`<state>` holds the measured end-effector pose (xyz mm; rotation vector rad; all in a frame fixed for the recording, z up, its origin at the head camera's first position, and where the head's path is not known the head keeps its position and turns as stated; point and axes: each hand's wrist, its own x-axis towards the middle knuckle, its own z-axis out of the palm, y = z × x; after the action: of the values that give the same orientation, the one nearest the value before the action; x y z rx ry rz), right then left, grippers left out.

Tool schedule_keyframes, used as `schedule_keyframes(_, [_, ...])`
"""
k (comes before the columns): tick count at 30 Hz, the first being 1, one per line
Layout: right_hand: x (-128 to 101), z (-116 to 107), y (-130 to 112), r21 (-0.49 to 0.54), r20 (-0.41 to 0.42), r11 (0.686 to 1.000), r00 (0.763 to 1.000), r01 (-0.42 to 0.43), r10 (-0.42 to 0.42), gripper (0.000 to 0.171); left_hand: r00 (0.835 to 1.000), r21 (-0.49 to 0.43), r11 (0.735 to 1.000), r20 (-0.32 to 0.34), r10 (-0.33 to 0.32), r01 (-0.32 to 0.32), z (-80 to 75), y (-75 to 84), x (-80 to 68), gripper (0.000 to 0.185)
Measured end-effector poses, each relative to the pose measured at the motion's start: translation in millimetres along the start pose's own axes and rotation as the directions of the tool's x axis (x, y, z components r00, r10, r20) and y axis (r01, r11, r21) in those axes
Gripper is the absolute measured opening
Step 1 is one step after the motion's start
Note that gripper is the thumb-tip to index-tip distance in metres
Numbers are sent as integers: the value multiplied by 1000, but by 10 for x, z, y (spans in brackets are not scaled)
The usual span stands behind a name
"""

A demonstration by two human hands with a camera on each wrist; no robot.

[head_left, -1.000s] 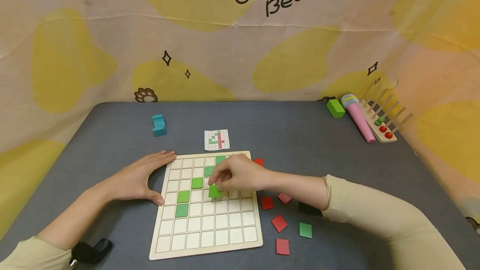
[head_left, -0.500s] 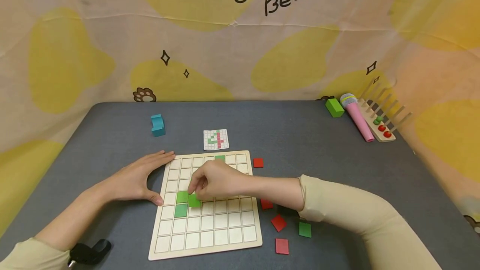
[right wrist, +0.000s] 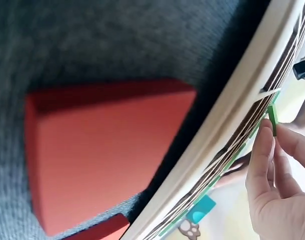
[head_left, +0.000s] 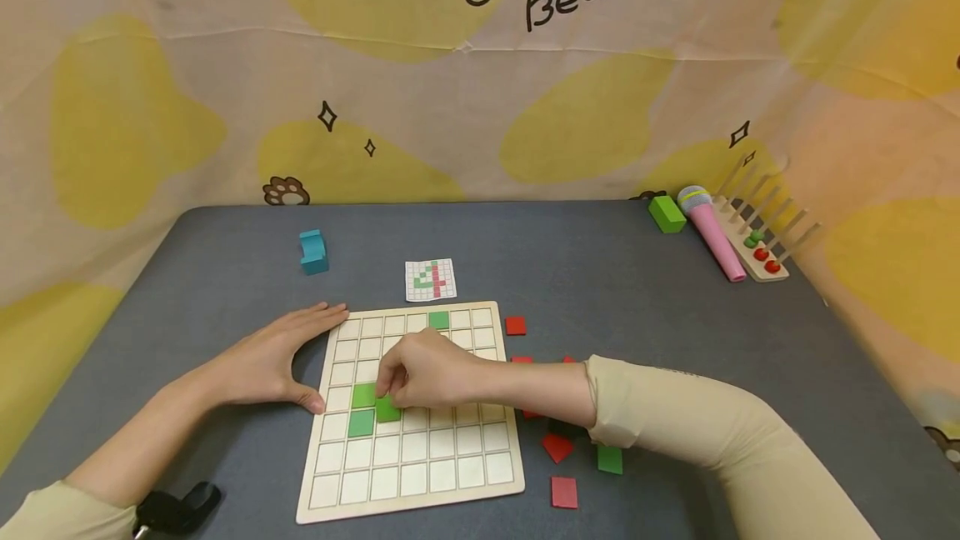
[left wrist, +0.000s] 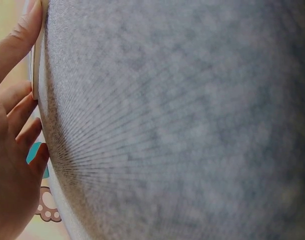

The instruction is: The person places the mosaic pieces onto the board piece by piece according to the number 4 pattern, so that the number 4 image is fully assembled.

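Observation:
A pale grid board lies on the table. My right hand is over its middle, pinching a green square tile between thumb and fingers. In the right wrist view this tile is tilted on edge at the fingertips. Whether it touches the board, I cannot tell. Just left of it are two laid green tiles, an upper tile and a lower tile. Another green tile sits in the top row. My left hand rests with spread fingers along the board's left edge. The right hand covers some cells.
Several loose red tiles and a green tile lie right of the board, partly under the right sleeve. Behind it are a small pattern card and a blue block. Far right: a green block, pink microphone and pegboard.
My right hand has carried the green tile left and slightly nearer me across the board, then barely moved in the last half second. My left hand has stayed at the board's edge.

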<state>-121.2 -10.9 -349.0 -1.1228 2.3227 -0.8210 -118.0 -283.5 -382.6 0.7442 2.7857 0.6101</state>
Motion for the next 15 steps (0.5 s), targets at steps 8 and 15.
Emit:
schedule_keyframes(8, [-10,54,-22,-42,12,999,1000,6,-5,22,1000,0,1000,-2,1,-1,2,-7,1,120])
schedule_keyframes(15, [-41,66,-35,-85,29,996,999,17,-15,17,1000,5,1000,-6,0,0,-2,6,-4,121])
